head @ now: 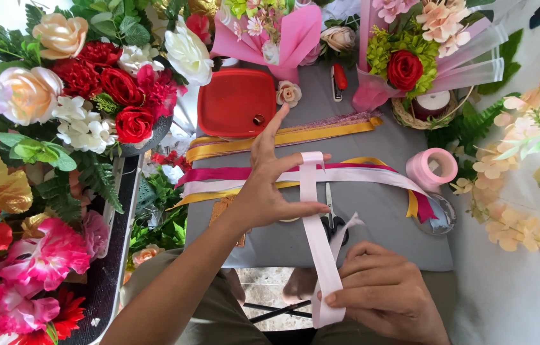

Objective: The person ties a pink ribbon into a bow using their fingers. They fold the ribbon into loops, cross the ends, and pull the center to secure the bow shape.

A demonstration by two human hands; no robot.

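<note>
Both hands stretch pale pink ribbon (316, 236): left (270, 185) above, right (378, 294) seemingly pinching below.

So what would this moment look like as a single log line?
left hand: loops pale pink ribbon | right hand: pinches ribbon's lower end | scissors: on grey table, under ribbon | pink ribbon roll: right
</note>
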